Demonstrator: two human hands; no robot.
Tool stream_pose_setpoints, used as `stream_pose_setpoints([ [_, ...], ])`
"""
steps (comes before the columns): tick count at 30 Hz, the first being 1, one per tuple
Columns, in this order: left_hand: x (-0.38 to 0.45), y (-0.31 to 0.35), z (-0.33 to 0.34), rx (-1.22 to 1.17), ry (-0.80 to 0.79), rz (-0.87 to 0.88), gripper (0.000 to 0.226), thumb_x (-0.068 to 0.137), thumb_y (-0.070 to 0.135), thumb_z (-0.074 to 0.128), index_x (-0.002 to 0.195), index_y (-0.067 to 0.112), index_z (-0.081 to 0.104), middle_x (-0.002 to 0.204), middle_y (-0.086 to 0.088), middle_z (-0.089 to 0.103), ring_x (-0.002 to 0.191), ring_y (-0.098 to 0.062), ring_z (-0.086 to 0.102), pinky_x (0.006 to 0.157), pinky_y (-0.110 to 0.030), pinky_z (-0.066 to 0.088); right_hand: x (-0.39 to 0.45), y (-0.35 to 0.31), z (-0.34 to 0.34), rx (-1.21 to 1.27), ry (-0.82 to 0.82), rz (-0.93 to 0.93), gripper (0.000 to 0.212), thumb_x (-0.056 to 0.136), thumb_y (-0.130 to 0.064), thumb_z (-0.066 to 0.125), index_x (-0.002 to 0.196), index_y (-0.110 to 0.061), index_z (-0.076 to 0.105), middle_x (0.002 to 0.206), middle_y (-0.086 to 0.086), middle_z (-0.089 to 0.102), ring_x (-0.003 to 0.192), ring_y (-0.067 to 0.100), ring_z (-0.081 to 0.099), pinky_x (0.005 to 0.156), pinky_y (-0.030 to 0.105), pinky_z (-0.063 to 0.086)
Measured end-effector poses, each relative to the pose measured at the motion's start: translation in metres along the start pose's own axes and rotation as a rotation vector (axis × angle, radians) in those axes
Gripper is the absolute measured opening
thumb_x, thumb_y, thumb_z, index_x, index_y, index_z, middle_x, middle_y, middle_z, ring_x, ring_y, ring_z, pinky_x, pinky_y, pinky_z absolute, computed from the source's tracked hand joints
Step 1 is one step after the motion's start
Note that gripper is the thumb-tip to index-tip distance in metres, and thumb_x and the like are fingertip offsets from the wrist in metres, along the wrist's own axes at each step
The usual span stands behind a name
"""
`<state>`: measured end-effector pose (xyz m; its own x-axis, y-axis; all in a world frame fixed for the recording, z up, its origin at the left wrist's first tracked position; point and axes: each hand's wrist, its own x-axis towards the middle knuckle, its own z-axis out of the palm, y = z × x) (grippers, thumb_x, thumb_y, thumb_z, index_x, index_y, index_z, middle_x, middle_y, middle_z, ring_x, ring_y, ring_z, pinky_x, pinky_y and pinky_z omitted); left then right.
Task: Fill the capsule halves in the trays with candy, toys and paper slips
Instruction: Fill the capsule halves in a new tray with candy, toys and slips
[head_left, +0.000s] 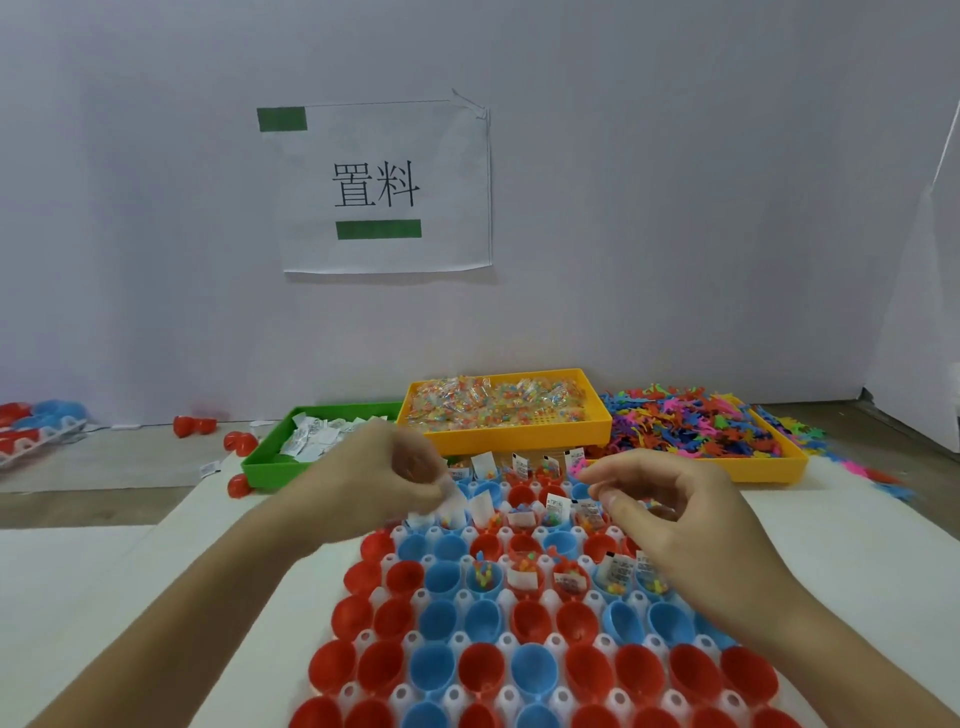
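Left hand (379, 483) pinching white paper slips (451, 506) over the capsule tray (457, 597), right hand (670, 512) loosely curled, thumb near forefinger, nothing visibly held

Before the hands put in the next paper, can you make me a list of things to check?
1. Paper slip ready in the left hand: ok, pinched, though blurred.
2. Right hand free to help: cannot tell, fingers curled, nothing clearly seen in them.
3. More slips in the green tray: ok.
4. Candy in the yellow tray: ok, plenty.
5. Toys in the orange tray: ok, heaped.
6. Near rows of capsule halves filled: not ok, they look empty.
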<state>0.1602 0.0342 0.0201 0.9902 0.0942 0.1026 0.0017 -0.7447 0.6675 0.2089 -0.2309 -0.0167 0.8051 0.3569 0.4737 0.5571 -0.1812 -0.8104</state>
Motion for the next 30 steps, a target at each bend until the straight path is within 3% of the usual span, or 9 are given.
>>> stream_pose_setpoints([
  [2, -0.005, 0.009, 0.010, 0.067, -0.171, 0.053, 0.008, 0.086, 0.021, 0.072, 0.079, 0.017, 0.075, 0.074, -0.002, 0.073, 0.065, -0.010, 0.063, 0.068, -0.033, 0.057, 0.000, 0.000, 0.001, 0.002, -0.006, 0.003, 0.027, 0.090, -0.006, 0.069, 0.088, -0.032, 0.077, 0.087, -0.018, 0.075, 0.087, 0.000, 0.069, 0.074, 0.013, 0.054],
  [4, -0.005, 0.014, 0.018, 0.138, -0.209, 0.096, 0.005, 0.086, 0.018, 0.073, 0.082, 0.016, 0.075, 0.076, -0.002, 0.073, 0.064, -0.012, 0.063, 0.069, -0.037, 0.057, 0.000, 0.001, 0.001, 0.000, -0.010, 0.003, 0.028, 0.090, -0.006, 0.069, 0.088, -0.032, 0.077, 0.088, -0.017, 0.075, 0.087, 0.001, 0.069, 0.075, 0.013, 0.055],
  [7, -0.004, 0.018, 0.028, 0.235, -0.205, 0.135, 0.005, 0.086, 0.019, 0.073, 0.081, 0.018, 0.072, 0.076, -0.001, 0.071, 0.067, -0.020, 0.064, 0.068, -0.039, 0.058, 0.000, 0.001, 0.001, -0.009, -0.012, -0.003, 0.027, 0.089, -0.007, 0.069, 0.088, -0.033, 0.077, 0.087, -0.017, 0.075, 0.087, 0.001, 0.069, 0.075, 0.012, 0.054],
  [11, -0.005, 0.019, 0.030, 0.267, -0.203, 0.143, 0.010, 0.085, 0.018, 0.073, 0.078, 0.023, 0.068, 0.075, 0.000, 0.069, 0.062, -0.009, 0.058, 0.065, -0.034, 0.056, 0.001, 0.002, -0.001, -0.001, -0.005, 0.008, 0.028, 0.090, -0.006, 0.068, 0.089, -0.033, 0.077, 0.086, -0.017, 0.075, 0.087, 0.000, 0.069, 0.072, 0.009, 0.052],
  [18, -0.009, 0.026, 0.026, 0.304, -0.226, 0.160, 0.019, 0.084, 0.019, 0.075, 0.074, 0.029, 0.064, 0.074, 0.004, 0.068, 0.060, -0.006, 0.056, 0.063, -0.031, 0.055, 0.002, 0.002, -0.002, -0.003, 0.003, 0.001, 0.030, 0.091, -0.006, 0.068, 0.087, -0.035, 0.077, 0.087, -0.019, 0.074, 0.089, -0.001, 0.069, 0.073, 0.009, 0.052],
  [21, -0.011, 0.026, 0.030, 0.369, -0.247, 0.156, 0.014, 0.084, 0.018, 0.074, 0.078, 0.027, 0.065, 0.075, 0.007, 0.064, 0.064, -0.005, 0.054, 0.062, -0.026, 0.052, 0.002, 0.002, -0.002, -0.004, 0.005, 0.004, 0.030, 0.091, -0.006, 0.068, 0.087, -0.035, 0.076, 0.088, -0.019, 0.074, 0.089, -0.001, 0.069, 0.074, 0.010, 0.053],
  [25, -0.011, 0.025, 0.038, 0.434, -0.211, 0.155, 0.012, 0.084, 0.020, 0.074, 0.084, 0.027, 0.064, 0.077, 0.013, 0.054, 0.066, -0.006, 0.048, 0.058, -0.015, 0.038, 0.002, 0.001, -0.003, -0.005, 0.012, 0.007, 0.030, 0.091, -0.005, 0.067, 0.088, -0.033, 0.077, 0.087, -0.020, 0.074, 0.089, -0.001, 0.069, 0.074, 0.010, 0.053],
  [30, -0.011, 0.025, 0.039, 0.451, -0.188, 0.148, 0.010, 0.087, 0.021, 0.073, 0.089, 0.025, 0.065, 0.079, 0.014, 0.053, 0.063, -0.004, 0.051, 0.055, -0.012, 0.037, 0.001, 0.001, -0.003, 0.001, 0.019, 0.009, 0.029, 0.092, -0.006, 0.066, 0.088, -0.032, 0.077, 0.088, -0.019, 0.074, 0.088, -0.001, 0.069, 0.075, 0.010, 0.053],
])
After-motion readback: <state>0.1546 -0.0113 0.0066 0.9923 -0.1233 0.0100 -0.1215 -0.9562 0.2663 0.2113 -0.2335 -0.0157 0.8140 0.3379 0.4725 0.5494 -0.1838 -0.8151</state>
